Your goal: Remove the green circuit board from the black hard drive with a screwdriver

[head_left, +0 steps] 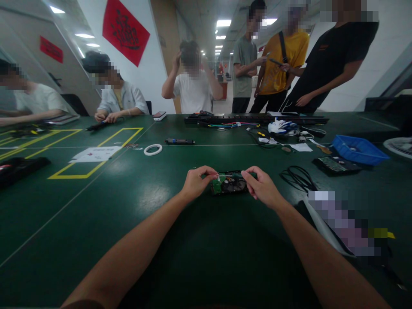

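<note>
Two pinches logged, one per hand. Found left hand (196, 182) closed thumb-to-fingers on the far-left edge of the hard drive (230, 186), and right hand (262, 186) closed the same way on its far-right edge. Spotted a thin pale strip (225, 176) running between the fingertips along that edge; could not tell what it was. Located the drive flat on the green table (161, 244), open side up, dead centre, just ahead of both wrists. Judged the step as fine fingertip work on that far edge, mid-way, with the drive not lifted. Reckoned on a steady pinch from both sides and very small finger travel for the next move, with the drive kept down against sliding. Read both forearms as bare, stretched forward and converging on the drive, wrists low, knuckles up. Noted a black cable coil (298, 178) near the right hand, then a flat dark board (336, 164) and a blue tray (358, 150) beyond it. Noted a white tape ring (152, 149), a pen-shaped tool (179, 141) and a printed sheet (95, 153) well apart to the left. Logged gloves (281, 125) and a long black unit (257, 118) at the far edge. Saw other people (193, 96) across the table, no hands of theirs near the drive.
</note>
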Demonstrator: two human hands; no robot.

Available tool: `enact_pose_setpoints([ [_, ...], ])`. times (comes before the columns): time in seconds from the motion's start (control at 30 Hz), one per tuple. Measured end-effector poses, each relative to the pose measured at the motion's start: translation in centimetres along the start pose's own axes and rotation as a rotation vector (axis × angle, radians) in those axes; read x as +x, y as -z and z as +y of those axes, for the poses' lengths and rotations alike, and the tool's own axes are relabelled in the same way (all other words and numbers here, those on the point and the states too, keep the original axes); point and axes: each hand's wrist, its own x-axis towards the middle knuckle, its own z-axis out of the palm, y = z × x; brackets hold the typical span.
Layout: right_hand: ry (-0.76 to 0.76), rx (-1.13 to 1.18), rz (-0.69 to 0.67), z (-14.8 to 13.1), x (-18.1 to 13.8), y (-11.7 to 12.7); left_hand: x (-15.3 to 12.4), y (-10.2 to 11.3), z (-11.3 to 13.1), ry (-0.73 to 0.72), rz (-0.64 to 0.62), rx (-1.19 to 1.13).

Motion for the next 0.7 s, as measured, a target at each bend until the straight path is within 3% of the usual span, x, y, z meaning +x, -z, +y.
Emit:
enact_pose_setpoints([
  [0.1, -0.02, 0.017, 0.052, 0.1, 0.3, 0.1, 0.1, -0.3, 0.4, 0.015, 0.035, -0.074],
  [0.23, 0.004, 0.227, 0.115, 0.0, 0.5, -0.3, 0.4, -0.6, 2.1, 0.024, 0.106, -0.414],
  [0.33, 0.04, 0.417, 0.078, -0.7, 0.2, -0.8, 0.5, -0.5, 4.2, 0.023, 0.122, -0.577],
  [0.5, 0.066, 0.564, -0.015, -1.9, -0.4, -1.5, 0.2, 0.0, 7.5, 0.008, 0.115, -0.643],
  [0.7, 0.107, 0.635, -0.075, -2.6, -1.0, -1.6, -0.2, 0.3, 9.3, 0.033, 0.061, -0.756],
])
